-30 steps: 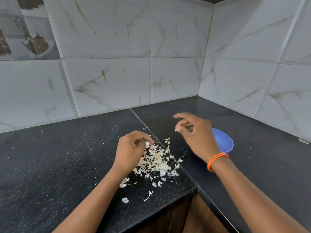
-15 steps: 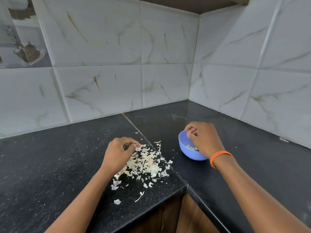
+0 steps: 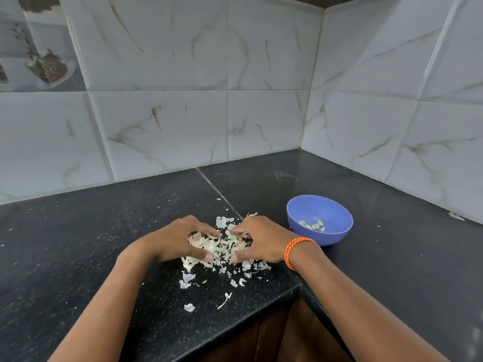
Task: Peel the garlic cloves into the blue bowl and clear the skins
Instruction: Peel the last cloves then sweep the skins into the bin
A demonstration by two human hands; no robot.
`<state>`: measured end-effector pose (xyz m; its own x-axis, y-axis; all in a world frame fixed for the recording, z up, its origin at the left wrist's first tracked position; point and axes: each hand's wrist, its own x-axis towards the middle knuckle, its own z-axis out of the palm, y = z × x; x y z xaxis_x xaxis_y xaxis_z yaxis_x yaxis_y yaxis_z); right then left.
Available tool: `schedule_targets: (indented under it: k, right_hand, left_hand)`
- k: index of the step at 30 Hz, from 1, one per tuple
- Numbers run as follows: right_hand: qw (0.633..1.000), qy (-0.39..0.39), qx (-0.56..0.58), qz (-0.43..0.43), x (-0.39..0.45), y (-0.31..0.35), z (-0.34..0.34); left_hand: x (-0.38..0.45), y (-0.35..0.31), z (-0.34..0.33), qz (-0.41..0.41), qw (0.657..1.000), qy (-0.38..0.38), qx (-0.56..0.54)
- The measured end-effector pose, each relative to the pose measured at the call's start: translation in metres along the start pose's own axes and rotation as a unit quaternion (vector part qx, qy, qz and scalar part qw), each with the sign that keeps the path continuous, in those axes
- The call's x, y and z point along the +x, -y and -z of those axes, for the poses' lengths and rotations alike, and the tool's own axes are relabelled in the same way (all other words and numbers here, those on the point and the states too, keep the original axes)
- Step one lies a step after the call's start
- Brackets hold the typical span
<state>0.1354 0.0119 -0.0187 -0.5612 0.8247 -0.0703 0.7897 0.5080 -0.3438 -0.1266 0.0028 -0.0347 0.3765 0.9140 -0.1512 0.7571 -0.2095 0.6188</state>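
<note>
A pile of pale garlic skins (image 3: 222, 246) lies on the black counter (image 3: 78, 244) near its front corner. My left hand (image 3: 177, 239) cups the pile from the left, fingers curled round the skins. From the right, my right hand (image 3: 261, 241) cups the same pile, an orange band on its wrist. The two hands face each other with the skins between them. To the right stands the blue bowl (image 3: 337, 236), upright, with several peeled garlic cloves (image 3: 312, 226) on its bottom. It is apart from both hands.
Loose skin bits (image 3: 188, 279) and a thin stem (image 3: 224, 300) are scattered toward the counter's front edge (image 3: 235, 322). Marble-look wall tiles (image 3: 235, 100) close off the corner behind and to the right. A seam (image 3: 217, 190) runs across the counter behind the pile.
My right hand left the bowl and came left to the skin pile. My left hand let go its pinch and now cups the pile. The skins are drawn closer together.
</note>
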Motion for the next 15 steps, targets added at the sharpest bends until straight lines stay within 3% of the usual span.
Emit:
schedule_targets:
  k: [4, 9, 15]
  right_hand:
    - [0.995, -0.088, -0.032, -0.022, 0.022, 0.005, -0.015]
    - [0.991, -0.118, -0.059, -0.031, 0.04, 0.011, -0.024]
    - [0.991, -0.129, -0.035, -0.028, 0.046, 0.011, -0.027]
  left_hand:
    - [0.008, 0.0, -0.008, 0.008, 0.998, -0.055, 0.022]
    - [0.014, -0.003, -0.015, 0.004, 0.989, -0.137, 0.06]
    - [0.018, -0.007, -0.023, 0.007, 0.982, -0.179, 0.063]
